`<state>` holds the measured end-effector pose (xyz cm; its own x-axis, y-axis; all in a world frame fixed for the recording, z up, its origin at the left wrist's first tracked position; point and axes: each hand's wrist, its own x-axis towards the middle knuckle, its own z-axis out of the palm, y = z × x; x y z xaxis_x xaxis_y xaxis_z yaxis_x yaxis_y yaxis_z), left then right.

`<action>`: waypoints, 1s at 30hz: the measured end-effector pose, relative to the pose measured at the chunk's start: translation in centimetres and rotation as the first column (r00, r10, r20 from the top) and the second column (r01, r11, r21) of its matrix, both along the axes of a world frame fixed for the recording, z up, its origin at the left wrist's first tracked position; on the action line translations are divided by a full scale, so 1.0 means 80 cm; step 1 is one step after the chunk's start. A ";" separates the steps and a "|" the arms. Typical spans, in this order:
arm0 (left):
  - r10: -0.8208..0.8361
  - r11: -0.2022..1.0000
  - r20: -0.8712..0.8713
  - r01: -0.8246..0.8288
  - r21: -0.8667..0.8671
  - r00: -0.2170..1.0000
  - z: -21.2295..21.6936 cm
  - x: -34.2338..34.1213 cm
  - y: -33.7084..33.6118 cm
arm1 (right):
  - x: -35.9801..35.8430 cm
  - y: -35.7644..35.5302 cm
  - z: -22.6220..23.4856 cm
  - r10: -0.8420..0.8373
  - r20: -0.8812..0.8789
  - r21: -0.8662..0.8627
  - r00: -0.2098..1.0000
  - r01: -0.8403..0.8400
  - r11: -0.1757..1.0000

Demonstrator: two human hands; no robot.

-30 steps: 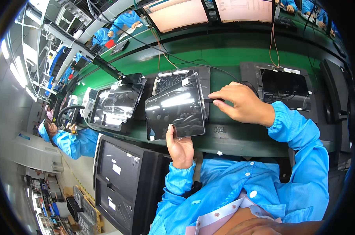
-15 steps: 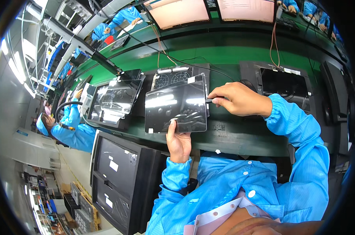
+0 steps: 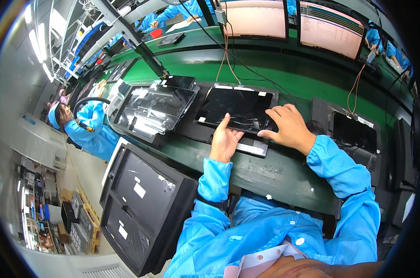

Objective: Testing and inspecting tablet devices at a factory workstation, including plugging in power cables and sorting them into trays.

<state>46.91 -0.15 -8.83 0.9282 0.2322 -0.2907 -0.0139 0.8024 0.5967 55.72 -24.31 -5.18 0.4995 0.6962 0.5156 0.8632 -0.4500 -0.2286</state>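
Dark panel lowered flat into black tray, left hand and right hand spread on it

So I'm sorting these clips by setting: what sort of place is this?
Most likely an electronics assembly line. Both hands, left hand and right hand, rest on a flat black tablet-like panel in a black fixture on a long green workbench, with test monitors behind and another blue-coated worker nearby.

A green bench carries three black trays in a row: one toward its left end, one mid-bench at the near edge, one toward the right end.
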 end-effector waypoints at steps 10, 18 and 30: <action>0.239 -0.297 0.155 -0.080 0.952 0.959 -0.022 -0.067 -0.051 | 0.005 0.026 -0.039 -0.026 0.186 -0.154 0.982 0.055 0.986; 0.260 -0.542 0.143 0.021 0.840 0.955 -0.093 -0.038 -0.039 | 0.004 0.048 -0.035 -0.046 0.057 -0.248 0.997 0.058 0.967; -0.717 0.341 -0.006 0.359 0.869 0.697 0.034 -0.076 -0.265 | -0.003 -0.461 0.088 -0.683 0.107 -0.738 0.722 0.518 0.432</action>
<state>40.83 -21.35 -6.15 0.9105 -0.4102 0.0522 -0.0922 -0.0783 0.9927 55.45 -61.17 1.90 0.9576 0.2631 -0.1171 0.2857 -0.9189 0.2720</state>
